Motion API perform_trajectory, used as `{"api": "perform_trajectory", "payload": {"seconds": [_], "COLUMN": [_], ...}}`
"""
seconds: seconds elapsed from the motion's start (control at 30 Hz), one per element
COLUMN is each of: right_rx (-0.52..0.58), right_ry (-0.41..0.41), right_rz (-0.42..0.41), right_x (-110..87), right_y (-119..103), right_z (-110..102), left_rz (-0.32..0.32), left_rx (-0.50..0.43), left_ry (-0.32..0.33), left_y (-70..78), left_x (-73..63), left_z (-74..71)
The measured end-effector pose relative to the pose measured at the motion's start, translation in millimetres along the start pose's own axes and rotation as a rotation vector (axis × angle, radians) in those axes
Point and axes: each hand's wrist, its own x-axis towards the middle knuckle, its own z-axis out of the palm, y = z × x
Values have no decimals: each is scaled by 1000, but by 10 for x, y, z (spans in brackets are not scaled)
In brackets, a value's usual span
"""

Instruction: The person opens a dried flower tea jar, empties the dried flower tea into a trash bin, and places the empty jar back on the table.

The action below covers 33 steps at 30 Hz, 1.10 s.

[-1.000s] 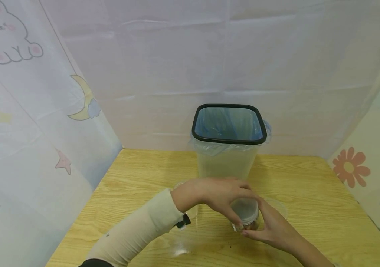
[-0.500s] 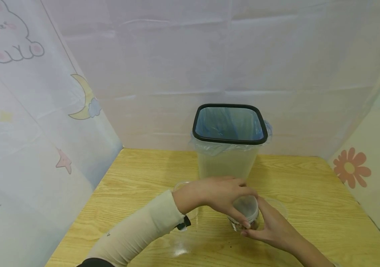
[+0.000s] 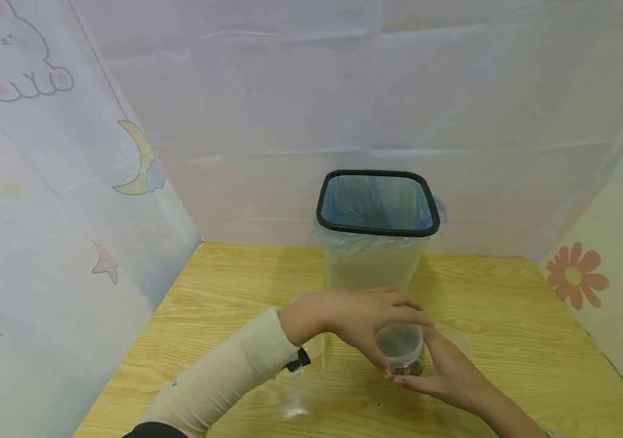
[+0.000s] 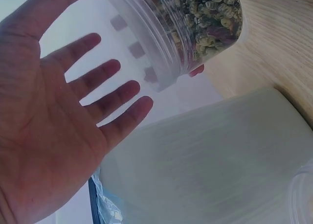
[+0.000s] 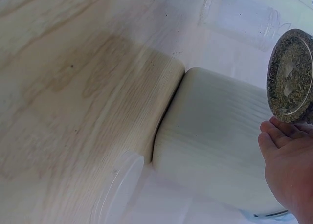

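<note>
A clear jar (image 3: 414, 368) of small dried flower buds, with a frosted lid (image 3: 402, 340) on top, stands between my two hands. My right hand (image 3: 443, 374) grips its lower side; in the right wrist view its fingers are against the jar's wall, and finely crumbled bits show through the base (image 5: 292, 76). My left hand (image 3: 358, 319) arches over the lid. Seen from the left wrist, the left hand (image 4: 54, 121) has its fingers spread and straight, with gaps between the fingertips and the lid (image 4: 146, 43). The jar is held off the wooden table (image 3: 246, 274).
Behind the hands stands a translucent bin (image 3: 368, 264) with a black rim and a blue liner. An uncovered clear container (image 3: 317, 348) is partly hidden by my left wrist. To the right of the jar lies a clear round lid (image 3: 458, 340). Printed cloth walls close in the table.
My left thumb has swung left along the lid's front edge and the left fingers have spread loose from it. The right hand keeps its grip on the jar in the same spot.
</note>
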Motion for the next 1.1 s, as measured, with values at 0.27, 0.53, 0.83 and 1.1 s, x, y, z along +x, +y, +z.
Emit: {"api": "perform_trajectory", "payload": {"seconds": [0.27,0.53,0.83,1.1], "right_rx": [9,44,30,10], "right_ry": [-3,-8,-1,0], "right_rz": [21,0,-8,-19], "right_x": [-13,-13,-19,-22], "right_y": [-18,-19,-17,-7], "right_z": [9,14,15,13], "left_rz": [48,37,-7,-68], "left_rx": [-12,-21,-22,-41], "left_ry": [-38,-73,-54,-36], "left_y": [8,16,35,42], "left_x": [6,20,47,60], "left_z": [-13,-9,21,46]}}
